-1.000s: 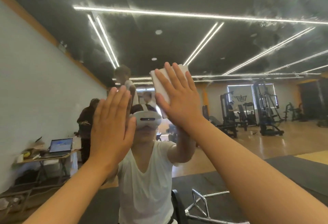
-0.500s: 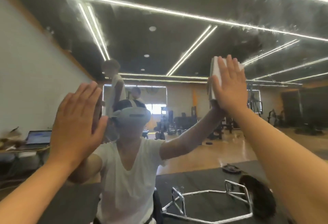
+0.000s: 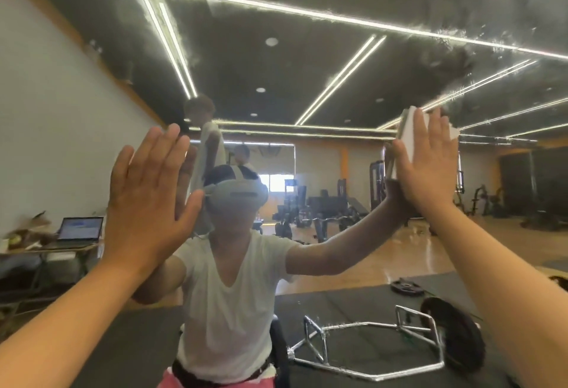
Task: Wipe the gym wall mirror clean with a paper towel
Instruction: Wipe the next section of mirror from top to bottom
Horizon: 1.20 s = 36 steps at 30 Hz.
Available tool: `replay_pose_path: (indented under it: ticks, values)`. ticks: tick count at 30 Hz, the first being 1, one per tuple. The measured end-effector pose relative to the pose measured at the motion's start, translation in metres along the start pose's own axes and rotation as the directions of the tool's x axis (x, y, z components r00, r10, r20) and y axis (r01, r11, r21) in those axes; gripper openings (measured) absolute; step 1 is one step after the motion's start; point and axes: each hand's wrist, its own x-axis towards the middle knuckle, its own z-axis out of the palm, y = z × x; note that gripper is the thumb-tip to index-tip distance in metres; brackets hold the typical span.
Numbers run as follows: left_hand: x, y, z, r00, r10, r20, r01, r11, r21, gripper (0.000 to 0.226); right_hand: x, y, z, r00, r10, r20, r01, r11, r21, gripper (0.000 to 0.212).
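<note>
- Sweeping to its own right since a second ago, the right hand [image 3: 430, 169] has carried the folded paper towel [image 3: 407, 129] from above the reflected headset out toward the right-hand part of the glass.
- That hand lies flat, fingers straight and together, pressing the towel against the mirror [image 3: 307, 49]. Nothing is curled round the towel, and its white edges show past the fingertips and the thumb side.
- Over on the other side, the left hand [image 3: 147, 194] has kept roughly its place. It is spread open with the palm toward the glass and seems to rest there as a brace, holding nothing.
- Progress, as I judge it: the wiping is under way but far from finished.
- Above the right hand, and out past its little-finger side, a grey streaky haze [image 3: 461, 58] hangs over the reflected ceiling. More of the same film runs along the light strips higher up.
- Below the level of both hands the reflection reads sharper: the hex bar [image 3: 368, 354] on the dark mat shows fairly crisp. Whether that lower part has been wiped or was never dirty, I cannot tell.
- What looks left: the smeared band above and beyond the towel, then whatever lies out of view.
</note>
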Motion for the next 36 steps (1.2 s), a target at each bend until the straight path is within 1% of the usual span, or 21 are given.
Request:
replay_pose_path:
  ticks: [2,3,6,8,14,18,19,20,22,25,27,29,31,33,36]
  values:
    - [0.000,0.001,-0.001,1.000,0.029,-0.005,-0.029,1.000,-0.004,0.072,-0.015,0.001,0.002,1.000,0.024,0.003,-0.024,1.000,-0.004,0.076]
    - [0.001,0.002,-0.001,0.998,0.069,-0.004,-0.069,0.998,0.002,0.071,-0.022,0.001,0.003,0.999,0.036,0.008,-0.036,0.999,-0.002,0.074]
    - [0.001,0.001,0.001,0.967,0.255,0.018,-0.256,0.966,0.040,0.066,-0.052,0.003,0.006,0.999,0.053,0.012,-0.053,0.999,0.004,0.072]
    - [0.001,0.000,0.002,0.944,0.328,0.033,-0.329,0.942,0.069,0.064,-0.076,0.003,0.006,0.998,0.058,0.015,-0.058,0.998,-0.002,0.073]
    - [-0.002,0.000,0.003,0.933,0.356,0.044,-0.359,0.928,0.099,0.060,-0.154,0.008,0.011,0.994,0.103,0.018,-0.104,0.994,0.022,0.070]
    - [0.001,0.003,0.003,0.899,0.436,0.038,-0.438,0.894,0.091,0.054,-0.192,0.006,0.013,0.989,0.143,0.038,-0.144,0.990,0.010,0.070]
    - [0.001,0.004,0.002,0.900,0.435,0.036,-0.436,0.896,0.085,0.054,-0.200,0.005,0.013,0.988,0.149,0.038,-0.150,0.989,0.011,0.070]
    - [0.001,0.006,0.000,0.915,0.403,0.032,-0.405,0.913,0.059,0.055,-0.207,0.005,0.014,0.988,0.151,0.037,-0.151,0.988,0.008,0.070]
    - [-0.007,0.011,-0.003,0.952,0.304,0.037,-0.303,0.953,-0.024,0.060,-0.220,0.007,0.017,0.989,0.147,0.036,-0.147,0.989,-0.004,0.070]
    - [-0.025,0.016,0.002,0.964,0.264,0.039,-0.260,0.962,-0.085,0.064,-0.240,0.010,0.019,0.986,0.161,0.042,-0.160,0.987,-0.022,0.069]
    - [-0.028,0.016,0.004,0.979,0.200,0.027,-0.196,0.975,-0.107,0.064,-0.255,0.009,0.020,0.985,0.166,0.038,-0.165,0.986,-0.028,0.068]
    - [-0.028,0.016,0.003,0.986,0.165,0.033,-0.159,0.978,-0.135,0.064,-0.271,0.005,0.023,0.978,0.203,0.035,-0.203,0.979,-0.018,0.068]
    - [-0.028,0.017,0.002,0.971,0.236,0.036,-0.229,0.964,-0.132,0.062,-0.281,0.001,0.026,0.963,0.267,0.033,-0.267,0.964,0.005,0.068]
    - [-0.028,0.017,0.002,0.943,0.331,0.045,-0.324,0.940,-0.110,0.061,-0.283,-0.005,0.027,0.954,0.298,0.035,-0.298,0.955,-0.002,0.067]
    - [-0.029,0.016,0.005,0.923,0.381,0.063,-0.374,0.923,-0.093,0.060,-0.270,-0.014,0.025,0.941,0.335,0.039,-0.335,0.942,-0.011,0.068]
